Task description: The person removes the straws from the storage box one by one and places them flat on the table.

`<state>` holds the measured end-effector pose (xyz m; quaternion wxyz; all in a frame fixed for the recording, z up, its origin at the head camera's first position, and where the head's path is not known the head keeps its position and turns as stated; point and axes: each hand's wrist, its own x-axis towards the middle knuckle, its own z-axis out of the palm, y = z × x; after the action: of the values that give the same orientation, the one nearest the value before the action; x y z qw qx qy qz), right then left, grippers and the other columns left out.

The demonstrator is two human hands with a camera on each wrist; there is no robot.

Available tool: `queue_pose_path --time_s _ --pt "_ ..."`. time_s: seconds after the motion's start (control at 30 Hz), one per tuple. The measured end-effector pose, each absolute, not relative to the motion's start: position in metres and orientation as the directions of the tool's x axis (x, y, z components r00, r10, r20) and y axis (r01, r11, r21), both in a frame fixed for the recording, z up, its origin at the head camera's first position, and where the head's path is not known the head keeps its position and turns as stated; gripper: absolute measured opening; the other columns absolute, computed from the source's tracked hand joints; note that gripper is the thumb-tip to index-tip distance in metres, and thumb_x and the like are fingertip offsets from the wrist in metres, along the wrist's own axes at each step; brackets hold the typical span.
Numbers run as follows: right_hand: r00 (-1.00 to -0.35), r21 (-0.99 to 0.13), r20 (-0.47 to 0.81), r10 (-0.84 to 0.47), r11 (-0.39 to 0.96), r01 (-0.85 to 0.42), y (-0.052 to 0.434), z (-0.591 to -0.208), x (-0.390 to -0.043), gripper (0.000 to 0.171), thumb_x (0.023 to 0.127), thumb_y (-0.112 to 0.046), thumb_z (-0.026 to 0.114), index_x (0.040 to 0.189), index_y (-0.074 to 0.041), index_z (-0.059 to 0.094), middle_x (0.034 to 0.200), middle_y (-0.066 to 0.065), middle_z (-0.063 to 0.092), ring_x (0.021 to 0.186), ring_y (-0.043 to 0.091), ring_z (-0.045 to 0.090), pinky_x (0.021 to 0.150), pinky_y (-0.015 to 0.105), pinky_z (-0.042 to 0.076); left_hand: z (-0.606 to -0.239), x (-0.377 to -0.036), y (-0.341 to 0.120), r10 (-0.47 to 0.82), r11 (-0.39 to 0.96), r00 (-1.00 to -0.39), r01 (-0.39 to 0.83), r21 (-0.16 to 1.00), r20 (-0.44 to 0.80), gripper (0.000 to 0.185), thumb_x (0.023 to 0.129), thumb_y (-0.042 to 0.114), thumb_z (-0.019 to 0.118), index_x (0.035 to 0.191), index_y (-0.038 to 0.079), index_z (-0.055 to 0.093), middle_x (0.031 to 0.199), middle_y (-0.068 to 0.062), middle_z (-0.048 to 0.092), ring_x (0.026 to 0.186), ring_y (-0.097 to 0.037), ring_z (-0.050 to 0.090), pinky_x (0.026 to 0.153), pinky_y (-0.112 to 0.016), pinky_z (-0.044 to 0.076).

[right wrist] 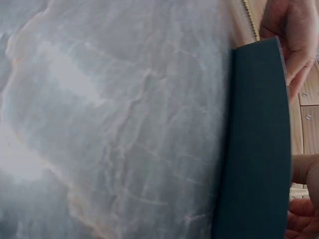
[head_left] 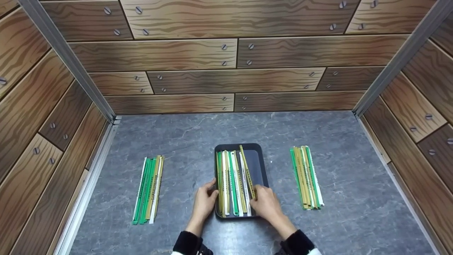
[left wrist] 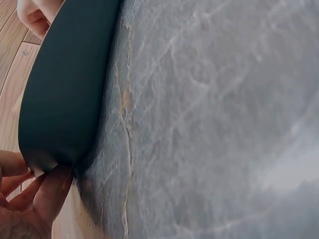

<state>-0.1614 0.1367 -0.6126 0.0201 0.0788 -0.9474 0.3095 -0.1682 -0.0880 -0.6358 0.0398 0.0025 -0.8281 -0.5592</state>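
A dark shallow tray (head_left: 262, 163) holds several long, slim printed strips (head_left: 231, 180) in green, white and gold, side by side. My left hand (head_left: 203, 202) grips the tray's left edge near its front; in the left wrist view, the fingers (left wrist: 50, 194) lie against the tray's dark corner. With my right hand (head_left: 267, 203) I pinch the lower end of a gold strip (head_left: 246, 170), tilted over the right of the row, its top reaching the far rim. That hand also shows beside a gold strip (right wrist: 251, 20) in the right wrist view. My right fingertips are partly hidden.
A bundle of green, gold and white strips (head_left: 148, 189) lies on the grey marbled surface (head_left: 191, 134) left of the tray. Another bundle (head_left: 306, 177) lies on the right. Wood-patterned panels (head_left: 226, 81) enclose the back and sides, with metal posts at the corners.
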Motion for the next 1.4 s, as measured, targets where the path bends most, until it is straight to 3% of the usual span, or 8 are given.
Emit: queue_pose_path --time_s 0.13,0.27,0.43,0.87,1.4 --pt "-0.988 -0.65 0.084 -0.127 0.745 -0.151 0.141 -0.605 -0.162 0.008 0.078 0.002 0.066 0.084 -0.003 0.064 0.063 -0.004 0.054 0.051 0.01 0.05 0.046 0.026 0.045 -0.636 -0.168 -0.088 -0.045 0.362 -0.997 0.038 0.931 0.058 0.043 0.087 -0.007 0.064 0.129 -0.008 0.057 0.131 -0.022 0.058 0.125 -0.04 0.051 0.107 -0.05 0.037" --pt "-0.991 -0.716 0.08 -0.104 0.686 -0.129 0.148 -0.597 -0.163 0.023 0.083 0.004 0.061 0.105 0.009 0.065 0.067 -0.002 0.057 0.051 0.008 0.05 0.045 0.024 0.046 -0.636 -0.168 -0.089 -0.048 0.377 -0.997 0.035 0.926 0.057 0.043 0.087 -0.006 0.064 0.129 -0.007 0.058 0.129 -0.022 0.059 0.122 -0.038 0.053 0.104 -0.049 0.04" --pt "-0.996 -0.738 0.078 -0.05 0.669 -0.091 0.163 -0.589 -0.165 0.03 0.088 0.002 0.061 0.115 0.013 0.062 0.074 0.004 0.065 0.053 0.01 0.054 0.047 0.024 0.049 -0.636 -0.167 -0.088 -0.048 0.378 -0.997 0.033 0.925 0.055 0.043 0.087 -0.006 0.064 0.13 -0.006 0.058 0.129 -0.022 0.059 0.122 -0.039 0.053 0.104 -0.05 0.04" --pt "-0.993 -0.636 0.087 0.084 0.771 0.01 0.235 -0.592 -0.164 0.032 0.092 -0.004 0.057 0.119 0.015 0.061 0.082 0.015 0.069 0.059 0.018 0.059 0.053 0.034 0.05 -0.634 -0.168 -0.088 -0.048 0.357 -0.998 0.012 0.934 0.031 0.044 0.087 -0.005 0.064 0.131 -0.006 0.057 0.131 -0.021 0.058 0.126 -0.039 0.05 0.107 -0.05 0.036" --pt "-0.97 -0.521 -0.108 0.218 0.818 0.242 0.289 -0.6 -0.16 0.041 0.098 -0.012 0.046 0.133 0.007 0.055 0.102 0.029 0.066 0.069 0.028 0.064 0.056 0.046 0.05 -0.636 -0.168 -0.088 -0.049 0.382 -0.998 0.019 0.924 0.04 0.043 0.088 -0.004 0.065 0.131 -0.005 0.058 0.129 -0.022 0.059 0.123 -0.038 0.053 0.104 -0.049 0.04"
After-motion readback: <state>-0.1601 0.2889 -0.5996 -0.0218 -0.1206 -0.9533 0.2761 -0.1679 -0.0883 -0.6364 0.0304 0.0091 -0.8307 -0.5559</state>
